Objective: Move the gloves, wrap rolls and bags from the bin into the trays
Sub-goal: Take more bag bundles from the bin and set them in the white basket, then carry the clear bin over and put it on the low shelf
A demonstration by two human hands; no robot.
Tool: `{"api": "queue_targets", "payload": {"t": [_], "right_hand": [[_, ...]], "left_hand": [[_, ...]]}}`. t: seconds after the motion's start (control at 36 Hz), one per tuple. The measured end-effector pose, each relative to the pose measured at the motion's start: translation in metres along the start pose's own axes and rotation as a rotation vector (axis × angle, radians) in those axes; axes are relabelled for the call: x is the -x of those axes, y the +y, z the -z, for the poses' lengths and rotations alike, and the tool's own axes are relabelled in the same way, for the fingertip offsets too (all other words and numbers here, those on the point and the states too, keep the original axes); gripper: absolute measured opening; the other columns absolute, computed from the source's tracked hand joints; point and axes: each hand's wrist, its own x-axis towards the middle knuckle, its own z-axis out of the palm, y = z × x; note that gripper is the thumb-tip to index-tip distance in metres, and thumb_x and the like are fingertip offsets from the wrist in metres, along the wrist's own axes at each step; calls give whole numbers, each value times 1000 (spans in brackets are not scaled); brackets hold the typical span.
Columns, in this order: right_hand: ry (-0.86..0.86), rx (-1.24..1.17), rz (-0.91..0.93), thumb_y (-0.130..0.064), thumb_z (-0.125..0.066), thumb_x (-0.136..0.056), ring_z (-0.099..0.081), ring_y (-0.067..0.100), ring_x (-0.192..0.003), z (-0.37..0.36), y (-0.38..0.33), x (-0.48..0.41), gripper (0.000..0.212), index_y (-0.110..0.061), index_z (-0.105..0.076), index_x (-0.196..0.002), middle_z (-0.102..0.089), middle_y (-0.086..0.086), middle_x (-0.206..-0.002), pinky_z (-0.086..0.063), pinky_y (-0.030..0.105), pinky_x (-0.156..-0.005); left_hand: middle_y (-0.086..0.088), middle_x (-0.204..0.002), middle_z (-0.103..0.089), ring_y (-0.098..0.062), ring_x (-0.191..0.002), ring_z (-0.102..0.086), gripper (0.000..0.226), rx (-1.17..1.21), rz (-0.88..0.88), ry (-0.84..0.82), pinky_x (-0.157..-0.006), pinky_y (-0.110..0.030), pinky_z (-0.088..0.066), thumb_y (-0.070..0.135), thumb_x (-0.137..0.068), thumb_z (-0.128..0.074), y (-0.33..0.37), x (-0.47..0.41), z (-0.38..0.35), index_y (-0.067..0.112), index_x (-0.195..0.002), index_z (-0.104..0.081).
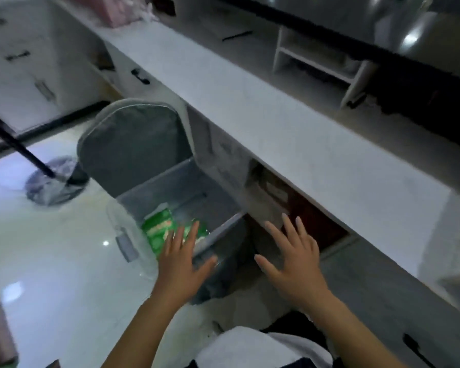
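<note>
The green packet [161, 229] lies inside the clear bin [133, 235], which sits on a grey chair [133, 147] beside the desk [276, 123]. Its long axis seems to run from the bin's near corner towards the far wall, though blur makes this unsure. The left hand [182, 264], fingers spread wide and holding nothing, hovers over the packet's near end. The right hand [290, 258], equally spread and empty, hangs outside the bin on its desk side. The left is clearly nearer, so it probably takes the packet.
</note>
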Motion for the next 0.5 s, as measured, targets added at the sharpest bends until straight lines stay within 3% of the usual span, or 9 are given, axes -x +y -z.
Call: {"api": "queue_targets", "payload": {"t": [0.17, 0.31, 0.36, 0.42, 0.5], "right_hand": [[-130, 110, 70, -77, -25, -81, 18, 10, -149, -20, -31, -26, 77, -47, -17, -152, 2, -14, -164, -3, 47, -122], [-258, 141, 45, -73, -38, -81, 5, 14, -152, -33, -44, -67, 77, -44, -23, -151, -6, -11, -165, -9, 49, -121], [-329, 146, 25, -64, -49, -88, 2, 17, -152, -43, -44, -94, 73, -40, -25, -152, -7, -7, -165, -11, 52, -120], [-375, 165, 15, -58, -55, -90, -3, 21, -152, -54, -43, -129, 73, -36, -26, -153, -10, -3, -165, -15, 55, -119], [-449, 117, -65, -57, -59, -86, -15, 25, -150, -76, -40, -189, 77, -31, -29, -152, -17, 3, -164, -24, 57, -116]], "left_hand": [[0, -165, -12, -27, -151, -10, 86, 226, 283, 53, -121, -48, -17, 60, -86, -57, -79, 27, -2, 32, -155, -16], [-3, -153, -38, -28, -138, -39, 90, 510, 468, 69, -112, -49, -37, 70, -74, -61, -135, 5, -6, 31, -150, -30], [-2, -157, -33, -25, -141, -35, 84, 621, 545, 109, -113, -39, -33, 53, -83, -68, -142, -8, 2, 26, -153, -28], [-2, -160, -27, -25, -144, -30, 78, 707, 636, 109, -111, -39, -32, 39, -90, -67, -152, -23, 7, 26, -154, -24], [-2, -162, -24, -24, -146, -27, 78, 788, 712, 51, -109, -42, -33, 37, -90, -67, -175, -43, 12, 32, -154, -22]]}}
